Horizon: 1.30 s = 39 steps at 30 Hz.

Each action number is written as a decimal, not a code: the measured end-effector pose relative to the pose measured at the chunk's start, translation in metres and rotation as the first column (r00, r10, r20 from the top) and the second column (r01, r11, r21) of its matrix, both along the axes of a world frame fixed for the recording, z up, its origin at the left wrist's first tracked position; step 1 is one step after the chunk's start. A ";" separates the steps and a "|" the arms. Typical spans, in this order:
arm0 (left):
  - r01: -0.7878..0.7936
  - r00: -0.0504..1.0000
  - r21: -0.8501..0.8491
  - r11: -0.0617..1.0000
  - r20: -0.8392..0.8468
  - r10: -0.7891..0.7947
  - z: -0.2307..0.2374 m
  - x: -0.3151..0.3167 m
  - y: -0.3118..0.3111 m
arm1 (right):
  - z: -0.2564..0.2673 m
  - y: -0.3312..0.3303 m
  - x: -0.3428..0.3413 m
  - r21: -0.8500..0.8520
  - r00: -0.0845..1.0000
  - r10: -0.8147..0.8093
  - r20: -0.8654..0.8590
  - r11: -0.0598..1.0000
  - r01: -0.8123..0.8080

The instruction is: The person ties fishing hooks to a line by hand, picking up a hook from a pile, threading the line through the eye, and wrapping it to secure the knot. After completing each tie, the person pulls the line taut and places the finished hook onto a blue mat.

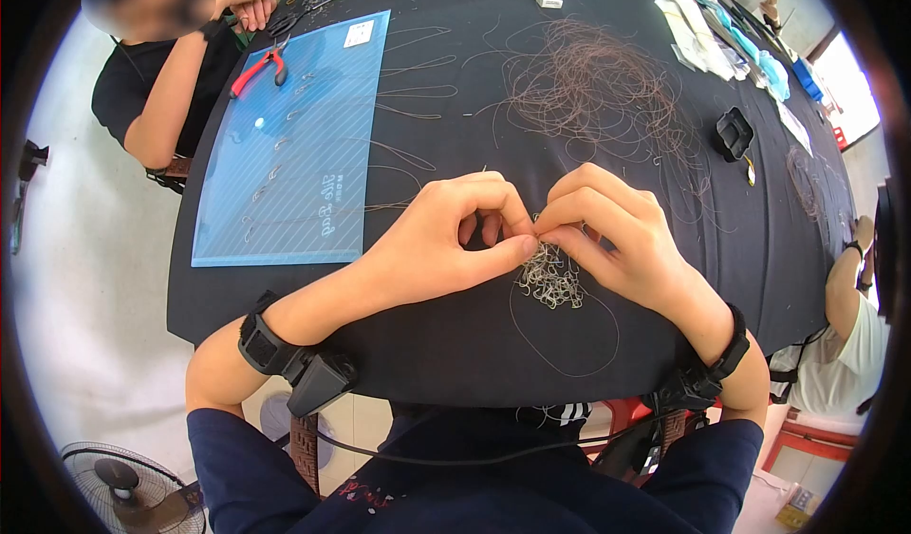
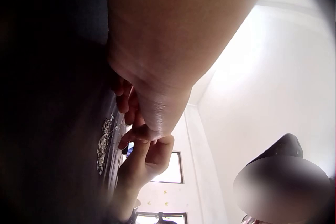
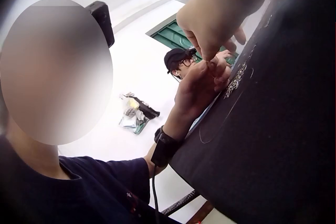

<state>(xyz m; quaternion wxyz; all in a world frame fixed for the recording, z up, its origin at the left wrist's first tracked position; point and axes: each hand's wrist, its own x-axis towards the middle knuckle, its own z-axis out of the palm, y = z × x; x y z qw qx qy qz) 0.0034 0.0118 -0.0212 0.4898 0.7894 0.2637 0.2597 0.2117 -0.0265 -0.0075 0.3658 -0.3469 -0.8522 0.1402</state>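
While looped lines (image 1: 418, 113), apparently finished, crossed the blue folder's (image 1: 327, 107) right edge, hooks (image 1: 550, 282) remained piled near the bench's (image 1: 455, 335) front edge; left hand (image 1: 436, 233) and right hand (image 1: 624, 235) pinched thin line (image 1: 618, 333).

1 working L hand (image 1: 455, 233), 1 working R hand (image 1: 622, 235), 1 hook pile (image 1: 553, 282) (indiv ct unclear), 1 line loop (image 1: 567, 374), 1 blue folder (image 1: 323, 135), 1 pliers (image 1: 250, 75), 1 blk tray (image 1: 734, 135)

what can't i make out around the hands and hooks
Head view: what the left hand and right hand pinch, if anything; too small, fingers cover it.
Head view: how many hooks; they overlap.
Left wrist view: hooks' shapes; blurred.
Head view: lower part of the fan; cut by bottom edge.
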 end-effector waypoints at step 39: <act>-0.111 0.956 -0.159 0.981 0.253 0.149 0.006 0.005 -0.012 | 0.006 -0.006 -0.002 -0.131 0.981 -0.076 -0.179 0.990 0.053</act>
